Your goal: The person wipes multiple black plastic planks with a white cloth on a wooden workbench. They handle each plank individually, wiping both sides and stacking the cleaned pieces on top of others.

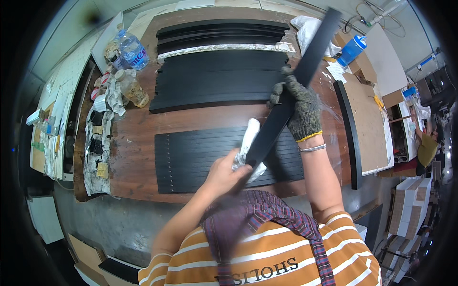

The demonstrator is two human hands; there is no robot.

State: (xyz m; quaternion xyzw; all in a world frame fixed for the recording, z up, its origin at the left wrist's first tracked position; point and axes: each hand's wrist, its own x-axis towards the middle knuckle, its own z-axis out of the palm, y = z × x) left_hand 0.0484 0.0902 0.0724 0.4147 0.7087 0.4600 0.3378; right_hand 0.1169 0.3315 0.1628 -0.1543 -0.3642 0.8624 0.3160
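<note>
A long black slat (273, 127) is held tilted across the table, its far end raised toward the upper right. My right hand (304, 108), in a grey knitted glove with a yellow cuff, is closed around its upper half. My bare left hand (223, 174) is closed on a crumpled white cloth (249, 138) at the slat's lower part, with the thumb by the slat's edge. Below lies a row of black slats (205, 159) side by side, dotted with small marks near the left end. Beyond it sits a wider group of black slats (214, 78).
More black slats (219, 34) are stacked at the back of the brown table (131, 157). Bottles, including a large clear one (133, 50), and a stained tray (98, 157) line the left. At right are a blue bottle (352, 51) and an upright black slat (348, 136); another person (426, 148) is farther off.
</note>
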